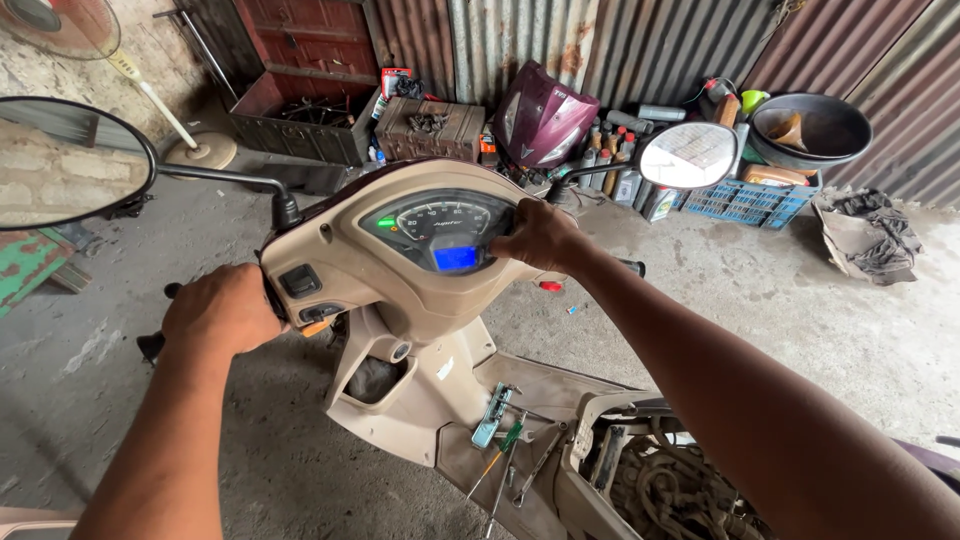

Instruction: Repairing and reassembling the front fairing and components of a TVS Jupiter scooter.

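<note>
- Left hand [222, 308] wrapped tight round the left handlebar grip [152, 345] of a beige scooter [420, 300].
- Right hand [540, 235] rests on the instrument cluster [440, 228], fingers curled over its right edge; can't tell if it's gripping.
- Looks like dash/handlebar check w/ display lit.
- Next prob needs steady bars, light touch on dash.
- Tools [505, 445] lie on the footboard.

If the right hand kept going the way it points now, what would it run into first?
The right hand points left across the scooter's instrument panel, with the fingers already on its right edge. Going on, it would slide over the dial face at once; the left mirror stalk lies farther along, though depth is unclear.
</note>
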